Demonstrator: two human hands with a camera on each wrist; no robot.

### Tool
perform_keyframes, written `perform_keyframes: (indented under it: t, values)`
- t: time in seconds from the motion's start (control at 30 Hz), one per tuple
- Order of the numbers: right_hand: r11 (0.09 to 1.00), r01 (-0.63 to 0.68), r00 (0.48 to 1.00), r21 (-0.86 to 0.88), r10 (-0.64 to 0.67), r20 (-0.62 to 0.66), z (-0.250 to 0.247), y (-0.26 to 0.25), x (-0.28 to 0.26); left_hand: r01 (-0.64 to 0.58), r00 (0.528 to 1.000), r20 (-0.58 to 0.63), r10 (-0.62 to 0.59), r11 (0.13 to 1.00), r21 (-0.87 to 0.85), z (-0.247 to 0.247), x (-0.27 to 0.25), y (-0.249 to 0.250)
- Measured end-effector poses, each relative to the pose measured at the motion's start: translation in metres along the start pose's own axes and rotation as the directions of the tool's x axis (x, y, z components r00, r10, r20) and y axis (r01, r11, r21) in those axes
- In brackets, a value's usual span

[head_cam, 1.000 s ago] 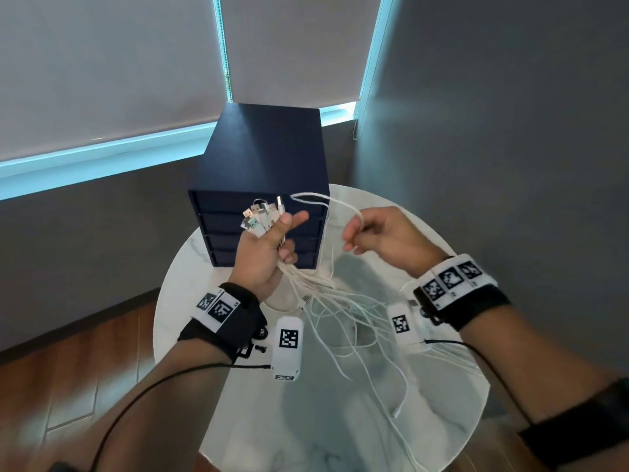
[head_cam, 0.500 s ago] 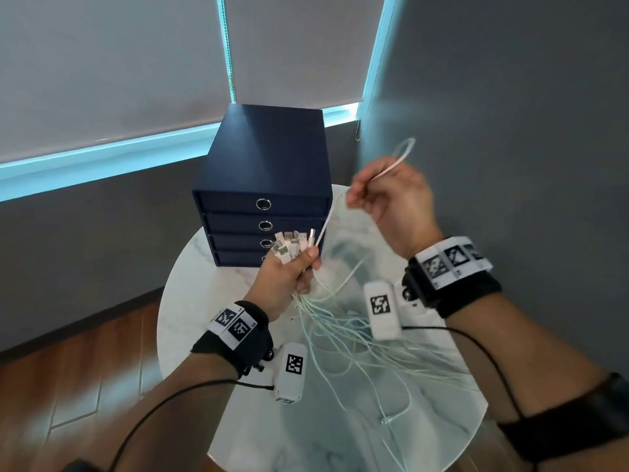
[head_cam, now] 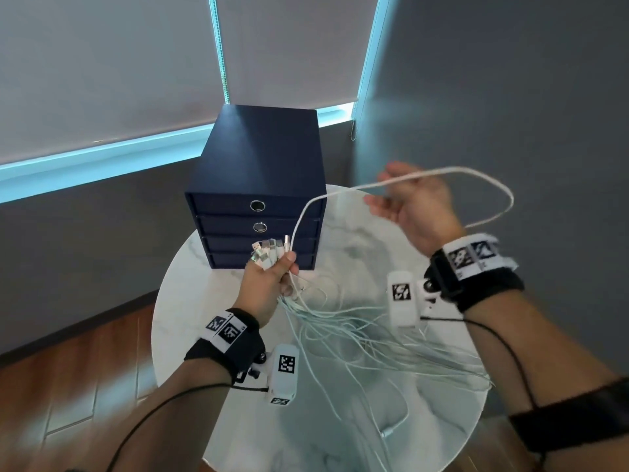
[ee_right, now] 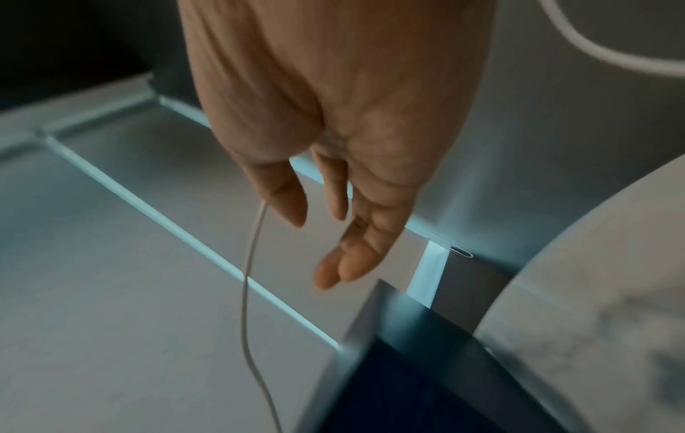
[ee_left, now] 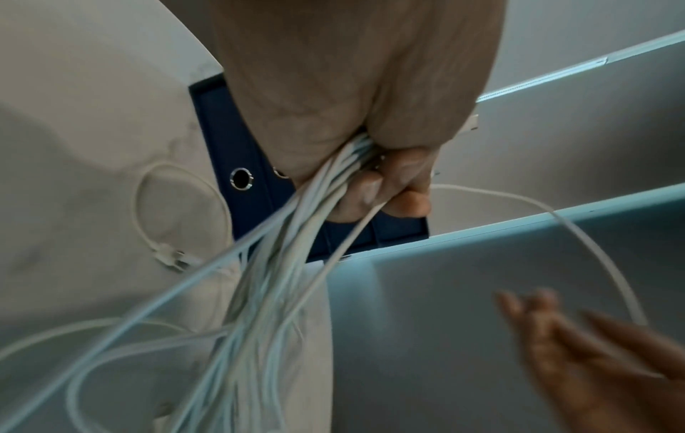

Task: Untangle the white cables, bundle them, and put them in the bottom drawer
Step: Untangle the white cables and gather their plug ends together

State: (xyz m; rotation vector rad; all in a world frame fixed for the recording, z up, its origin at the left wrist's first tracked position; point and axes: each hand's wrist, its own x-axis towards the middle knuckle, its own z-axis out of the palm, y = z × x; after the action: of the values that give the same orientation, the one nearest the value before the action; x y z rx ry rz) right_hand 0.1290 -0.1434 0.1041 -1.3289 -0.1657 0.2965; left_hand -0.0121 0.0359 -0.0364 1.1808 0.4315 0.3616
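Note:
My left hand point(head_cam: 289, 267) grips a bunch of white cables point(head_cam: 340, 332) just below their plug ends point(head_cam: 269, 253), in front of the dark blue drawer unit point(head_cam: 258, 158). The strands trail down over the round marble table point(head_cam: 190, 301). One cable point(head_cam: 476, 172) rises from the bunch, lies across my right hand point(head_cam: 381, 185) and loops out to the right. The right hand's fingers point(ee_right: 330, 275) are straight and loose, and that cable point(ee_right: 246, 278) hangs by the thumb. The left hand point(ee_left: 385, 187) is clenched round the bundle point(ee_left: 281, 263). The bottom drawer point(head_cam: 228, 260) is closed and partly hidden by the plugs.
All the drawers of the unit are closed, and ring pulls point(head_cam: 257, 205) show on the upper two. A loose plug end point(head_cam: 386, 432) lies near the table's front. The grey wall point(head_cam: 510, 80) stands close on the right, window blinds point(head_cam: 102, 63) behind, wooden floor point(head_cam: 68, 386) on the left.
The right hand has shifted right and loosened from a pinch to straight fingers. The single cable's loop has swung out wide to the right. The left hand keeps its grip and has barely moved.

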Motion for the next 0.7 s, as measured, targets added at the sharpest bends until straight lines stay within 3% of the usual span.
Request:
perform_keyframes:
  t: [0.1, 0.17, 0.27, 0.37, 0.47, 0.57, 0.63, 0.7]
  values:
    - [0.930, -0.161, 0.964, -0.331, 0.221, 0.151, 0.006, 0.049, -0.018, -0.020, 1.000, 0.017, 0.021, 0.998, -0.055, 0.012, 0.003, 0.014]
    - [0.833, -0.153, 0.899, -0.533, 0.341, 0.275, 0.013, 0.073, -0.031, -0.035, 0.999, 0.025, 0.037, 0.997, -0.066, 0.018, 0.004, 0.020]
    - [0.757, -0.017, 0.828, -0.653, 0.376, 0.416, 0.023, 0.094, -0.042, -0.044, 0.999, 0.029, 0.045, 0.998, -0.040, 0.024, 0.003, 0.023]
    - [0.752, 0.032, 0.834, -0.658, 0.343, 0.433, 0.024, 0.095, -0.042, -0.016, 1.000, 0.012, 0.016, 0.999, -0.037, 0.023, 0.002, 0.023]
    - [0.827, -0.026, 0.908, -0.561, 0.255, 0.334, 0.020, 0.073, -0.035, 0.034, 0.999, -0.013, -0.035, 0.996, -0.081, 0.014, 0.003, 0.020]
    - [0.926, 0.056, 0.995, -0.373, -0.020, 0.100, -0.002, 0.036, -0.013, 0.048, 0.996, -0.073, -0.054, 0.996, -0.079, 0.001, 0.005, 0.013]
    - [0.934, 0.183, 0.967, -0.308, -0.228, -0.117, -0.032, 0.007, 0.005, 0.055, 0.992, -0.111, -0.064, 0.995, -0.084, -0.006, 0.005, 0.007]
    - [0.912, 0.275, 0.876, -0.306, -0.368, -0.311, -0.072, -0.020, 0.026, 0.061, 0.988, -0.134, -0.073, 0.994, -0.092, -0.010, 0.004, 0.002]
